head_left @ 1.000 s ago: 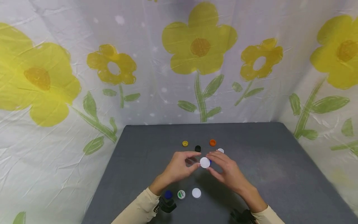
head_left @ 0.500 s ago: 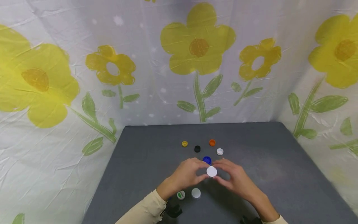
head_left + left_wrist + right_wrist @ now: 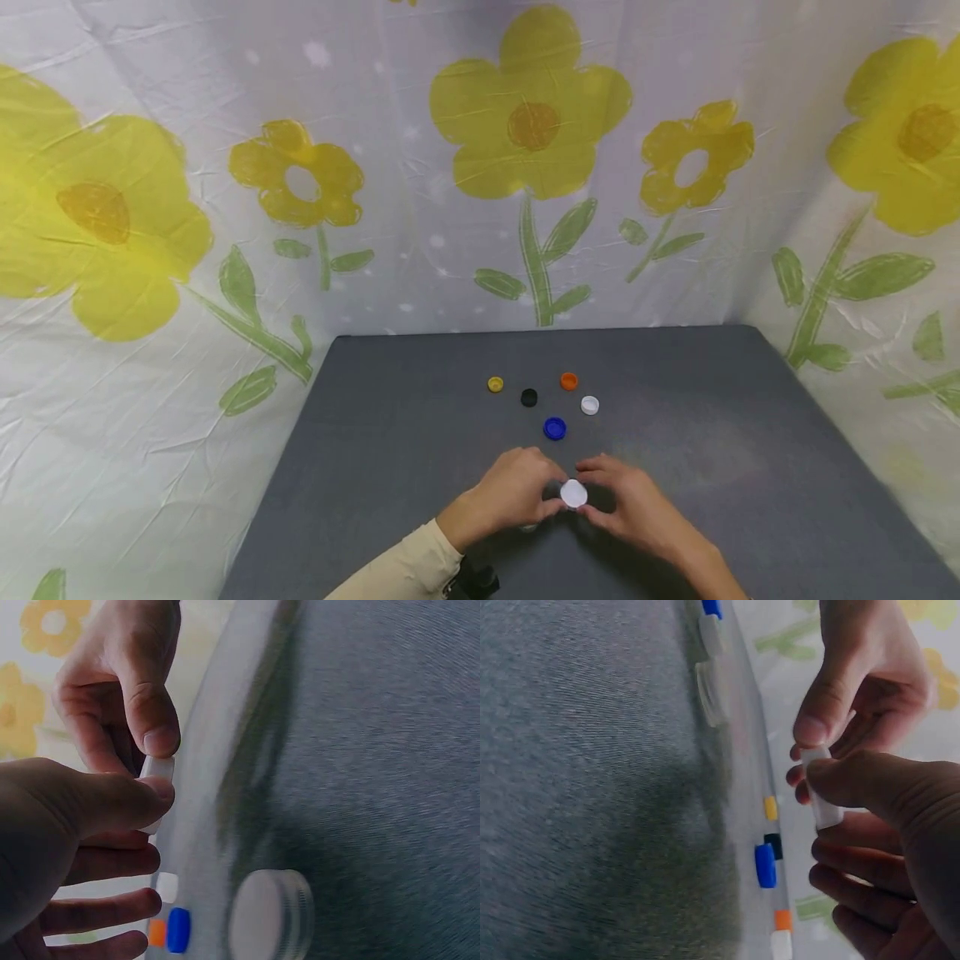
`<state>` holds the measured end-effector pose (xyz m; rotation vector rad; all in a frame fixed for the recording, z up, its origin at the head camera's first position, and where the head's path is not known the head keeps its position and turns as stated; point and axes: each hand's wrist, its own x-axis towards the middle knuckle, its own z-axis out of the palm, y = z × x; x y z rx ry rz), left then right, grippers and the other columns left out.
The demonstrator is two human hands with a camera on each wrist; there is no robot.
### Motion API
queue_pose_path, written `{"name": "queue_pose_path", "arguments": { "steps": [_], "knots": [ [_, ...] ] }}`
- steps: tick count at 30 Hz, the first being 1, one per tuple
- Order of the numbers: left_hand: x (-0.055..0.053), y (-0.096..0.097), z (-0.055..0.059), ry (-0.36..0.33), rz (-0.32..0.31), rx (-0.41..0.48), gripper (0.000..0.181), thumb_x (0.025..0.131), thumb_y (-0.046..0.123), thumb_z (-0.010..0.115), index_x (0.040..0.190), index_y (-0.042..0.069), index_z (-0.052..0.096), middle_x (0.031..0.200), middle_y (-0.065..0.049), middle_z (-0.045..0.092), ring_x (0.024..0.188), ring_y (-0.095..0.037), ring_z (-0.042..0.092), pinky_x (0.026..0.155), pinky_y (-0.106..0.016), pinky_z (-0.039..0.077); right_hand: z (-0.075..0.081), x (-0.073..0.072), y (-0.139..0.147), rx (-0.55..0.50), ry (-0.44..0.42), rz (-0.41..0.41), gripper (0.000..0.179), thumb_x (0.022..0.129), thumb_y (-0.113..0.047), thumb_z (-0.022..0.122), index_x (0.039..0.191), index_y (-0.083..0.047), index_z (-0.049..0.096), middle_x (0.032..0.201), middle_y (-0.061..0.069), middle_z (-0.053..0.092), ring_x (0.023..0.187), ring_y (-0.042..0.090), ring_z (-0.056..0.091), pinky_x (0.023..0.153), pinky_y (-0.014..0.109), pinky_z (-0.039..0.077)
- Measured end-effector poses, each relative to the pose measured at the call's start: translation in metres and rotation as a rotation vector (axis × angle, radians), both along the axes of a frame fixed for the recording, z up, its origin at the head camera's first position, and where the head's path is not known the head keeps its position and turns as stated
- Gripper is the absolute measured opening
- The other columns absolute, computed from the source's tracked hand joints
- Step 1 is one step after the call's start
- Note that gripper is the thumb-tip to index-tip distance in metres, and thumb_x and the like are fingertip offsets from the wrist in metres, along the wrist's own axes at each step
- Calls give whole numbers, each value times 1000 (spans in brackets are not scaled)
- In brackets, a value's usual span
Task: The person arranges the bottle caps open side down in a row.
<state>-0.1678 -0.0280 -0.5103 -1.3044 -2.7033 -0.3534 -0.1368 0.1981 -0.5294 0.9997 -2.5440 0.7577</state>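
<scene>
Hands pinch white cap; in head view, second cap mostly hidden by left.

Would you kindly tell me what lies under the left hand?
The head view shows just the edge of a white cap below the left hand; anything else is covered there.

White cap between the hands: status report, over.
Left hand and right hand both pinching white cap. Cap raised off table. Blue cap beyond, clear of both hands; nothing visibly blocking.
</scene>
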Motion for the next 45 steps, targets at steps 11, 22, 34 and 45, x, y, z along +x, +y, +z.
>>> {"name": "queue_pose_path", "arguments": {
  "steps": [11, 22, 34, 45],
  "knots": [
    [3, 5, -18, 10, 8, -127, 17, 82, 46, 80, 90, 32, 77, 76, 18, 68, 69, -6, 56, 61, -29, 45, -8, 7, -6, 118, -150, -45, 31, 77, -26, 86, 104, -14, 78, 119, 2, 70, 111, 21, 66, 90, 45, 55],
    [13, 5, -24, 71, 38, -232, 20, 80, 48, 82, 79, 30, 72, 73, 11, 67, 72, -12, 61, 62, -32, 51, -18, 13, -14, 158, -202, -58, 31, 77, -25, 86, 104, -11, 78, 123, 5, 68, 120, 36, 63, 99, 52, 49],
    [11, -4, -21, -6, 35, -216, 21, 80, 42, 83, 88, 25, 73, 77, 14, 63, 76, -6, 59, 62, -27, 48, -16, 11, -14, 149, -236, -67, 34, 80, -27, 84, 108, -10, 76, 125, 6, 67, 121, 35, 63, 100, 51, 49],
    [-15, -16, 2, -11, 105, -150, 31, 85, 42, 79, 104, 18, 75, 93, 8, 72, 87, -10, 67, 70, -31, 55, 0, -12, -2, 157, -134, -117, 43, 82, -26, 82, 117, -4, 73, 128, 12, 66, 120, 41, 62, 96, 54, 51]
  ]
}}
